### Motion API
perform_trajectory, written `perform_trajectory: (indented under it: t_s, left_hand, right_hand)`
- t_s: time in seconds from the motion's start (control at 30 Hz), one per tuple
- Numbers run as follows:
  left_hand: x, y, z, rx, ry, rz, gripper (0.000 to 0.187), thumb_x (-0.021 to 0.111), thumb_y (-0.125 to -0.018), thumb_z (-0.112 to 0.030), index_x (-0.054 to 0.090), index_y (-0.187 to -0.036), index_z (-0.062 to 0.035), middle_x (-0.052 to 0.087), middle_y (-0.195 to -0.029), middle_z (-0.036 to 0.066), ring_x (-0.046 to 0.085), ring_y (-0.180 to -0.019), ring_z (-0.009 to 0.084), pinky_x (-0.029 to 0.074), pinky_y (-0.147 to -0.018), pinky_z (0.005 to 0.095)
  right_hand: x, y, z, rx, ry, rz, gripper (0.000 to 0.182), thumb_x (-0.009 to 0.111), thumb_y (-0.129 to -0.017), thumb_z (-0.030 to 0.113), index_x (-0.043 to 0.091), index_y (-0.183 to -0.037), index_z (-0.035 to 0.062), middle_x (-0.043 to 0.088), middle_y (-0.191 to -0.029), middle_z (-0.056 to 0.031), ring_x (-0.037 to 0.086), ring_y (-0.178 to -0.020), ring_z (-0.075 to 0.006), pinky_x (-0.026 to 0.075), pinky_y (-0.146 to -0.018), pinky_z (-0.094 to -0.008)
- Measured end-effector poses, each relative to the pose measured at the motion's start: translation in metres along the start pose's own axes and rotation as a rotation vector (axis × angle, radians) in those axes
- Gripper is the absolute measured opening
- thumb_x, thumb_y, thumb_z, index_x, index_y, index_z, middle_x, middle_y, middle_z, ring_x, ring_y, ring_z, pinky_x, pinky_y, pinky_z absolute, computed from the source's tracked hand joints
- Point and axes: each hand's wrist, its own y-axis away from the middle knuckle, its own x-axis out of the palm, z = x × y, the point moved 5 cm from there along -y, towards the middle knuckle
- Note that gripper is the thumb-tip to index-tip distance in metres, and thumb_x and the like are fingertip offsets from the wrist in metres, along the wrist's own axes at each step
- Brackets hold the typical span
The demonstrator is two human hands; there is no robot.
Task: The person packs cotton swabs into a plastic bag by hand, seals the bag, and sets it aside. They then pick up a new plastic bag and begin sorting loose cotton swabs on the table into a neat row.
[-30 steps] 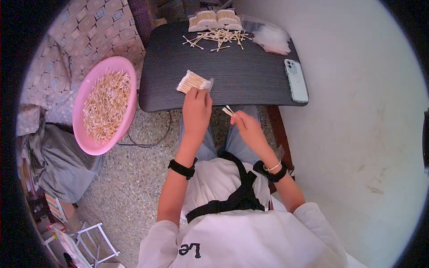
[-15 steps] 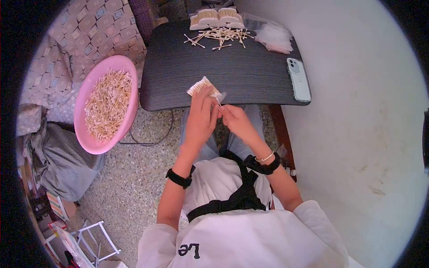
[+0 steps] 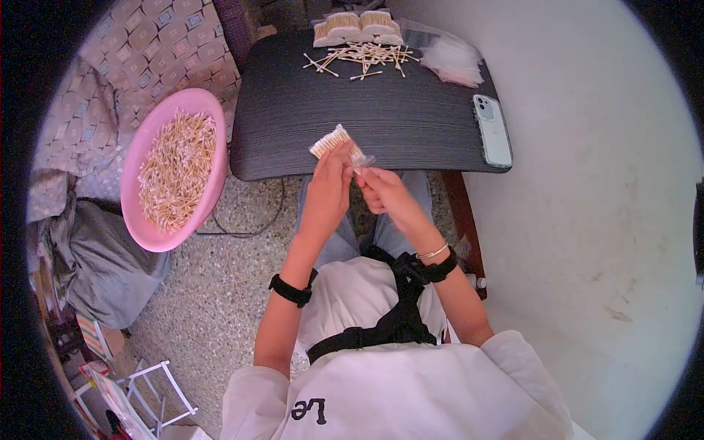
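A bundle of cotton swabs point(image 3: 333, 140) sits at the table's near edge, its white tips fanned toward the far left. Clear plastic, apparently a small bag point(image 3: 365, 160), shows around its near end. My left hand point(image 3: 328, 187) holds the bundle, with its fingers laid over the swabs and the thumb hidden beneath. Close beside it, my right hand point(image 3: 386, 192) is closed in a pinch at the lower edge of the plastic. Exactly what lies between those fingertips is partly hidden.
Loose cotton swabs point(image 3: 365, 56) and stacked swab packs point(image 3: 358, 27) occupy the far end of the black table point(image 3: 293, 110). Clear plastic bags point(image 3: 452, 60) and a phone point(image 3: 492, 130) lie at its right. A pink basin point(image 3: 132, 183) full of swabs stands left.
My right hand has shifted slightly right and curled more, and the plastic edge beside it is less covered. My left hand stays on the swab bundle with its fingers closer together.
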Motion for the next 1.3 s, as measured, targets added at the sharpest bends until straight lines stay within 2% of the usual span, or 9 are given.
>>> perform_trajectory:
  t_s: [0.17,0.2,0.27,0.4,0.47,0.57,0.7,1.1,1.3]
  left_hand:
    - [0.000,-0.003,-0.005,-0.076,0.027,0.030,0.016,0.046,-0.095,-0.007,0.049,-0.109,0.0005,0.056,-0.125,0.018,0.049,-0.120,0.0397,0.040,-0.102,0.0442]
    - [0.000,-0.003,-0.005,-0.087,0.027,0.033,0.017,0.046,-0.095,-0.006,0.050,-0.110,0.0003,0.056,-0.124,0.019,0.050,-0.120,0.0397,0.039,-0.103,0.0442]
    - [0.000,-0.003,-0.006,-0.058,0.035,0.027,0.017,0.048,-0.094,-0.005,0.051,-0.110,-0.0001,0.054,-0.126,0.020,0.049,-0.121,0.0398,0.037,-0.104,0.0456]
    - [0.007,0.002,-0.002,0.106,-0.071,0.034,0.016,0.050,-0.091,-0.005,0.053,-0.106,-0.0003,0.049,-0.132,0.020,0.044,-0.126,0.0399,0.032,-0.108,0.0486]
    - [0.009,0.004,-0.002,0.119,-0.084,0.045,0.013,0.051,-0.090,-0.005,0.054,-0.102,-0.0003,0.046,-0.136,0.019,0.041,-0.129,0.0398,0.031,-0.109,0.0492]
    - [0.008,0.007,-0.002,0.122,-0.092,0.058,0.012,0.052,-0.090,-0.005,0.055,-0.101,-0.0007,0.044,-0.140,0.018,0.039,-0.131,0.0394,0.030,-0.110,0.0492]
    - [0.008,0.007,-0.001,0.148,-0.114,0.066,0.013,0.052,-0.090,-0.005,0.055,-0.102,-0.0014,0.041,-0.143,0.016,0.038,-0.131,0.0389,0.029,-0.110,0.0489]
    - [0.000,0.005,-0.005,-0.013,0.001,0.063,0.019,0.058,-0.088,-0.008,0.062,-0.106,-0.0091,0.044,-0.136,0.019,0.043,-0.125,0.0416,0.042,-0.099,0.0443]
    - [0.005,0.006,-0.003,0.109,-0.115,0.127,0.022,0.054,-0.091,-0.009,0.058,-0.112,-0.0046,0.039,-0.144,0.018,0.036,-0.133,0.0398,0.032,-0.109,0.0468]
  right_hand:
    - [-0.007,0.000,-0.001,-0.012,-0.127,0.055,0.029,0.045,-0.101,0.032,0.051,-0.085,0.0094,0.035,-0.058,0.0084,0.029,-0.046,-0.0031,0.021,-0.040,-0.0209]
    - [-0.007,-0.001,-0.001,-0.011,-0.076,0.008,0.028,0.045,-0.101,0.032,0.051,-0.085,0.0093,0.035,-0.058,0.0083,0.029,-0.046,-0.0032,0.022,-0.040,-0.0208]
    - [-0.006,-0.003,-0.003,-0.008,0.026,-0.083,0.028,0.045,-0.101,0.031,0.052,-0.085,0.0091,0.036,-0.059,0.0081,0.030,-0.046,-0.0034,0.023,-0.040,-0.0206]
    - [0.001,-0.002,-0.001,-0.026,0.047,-0.121,0.023,0.044,-0.102,0.027,0.051,-0.088,0.0104,0.034,-0.059,0.0090,0.026,-0.047,-0.0017,0.021,-0.042,-0.0195]
    - [0.002,-0.002,-0.002,-0.019,0.039,-0.140,0.023,0.043,-0.102,0.027,0.050,-0.088,0.0098,0.034,-0.060,0.0085,0.027,-0.047,-0.0019,0.021,-0.042,-0.0198]
    - [-0.008,-0.006,-0.007,-0.019,-0.010,-0.041,0.024,0.045,-0.100,0.025,0.052,-0.087,0.0077,0.039,-0.060,0.0064,0.032,-0.047,-0.0037,0.025,-0.041,-0.0213]
    - [-0.011,-0.009,-0.008,-0.043,-0.087,-0.008,0.022,0.044,-0.100,0.024,0.052,-0.088,0.0079,0.039,-0.061,0.0068,0.032,-0.047,-0.0036,0.025,-0.041,-0.0209]
    - [-0.005,-0.012,-0.002,-0.111,0.062,-0.070,0.026,0.043,-0.102,0.027,0.051,-0.084,0.0102,0.036,-0.061,0.0077,0.029,-0.049,-0.0028,0.023,-0.044,-0.0206]
    - [-0.012,-0.020,-0.002,-0.099,0.267,-0.173,0.025,0.044,-0.101,0.025,0.053,-0.084,0.0096,0.041,-0.062,0.0068,0.033,-0.050,-0.0026,0.026,-0.044,-0.0204]
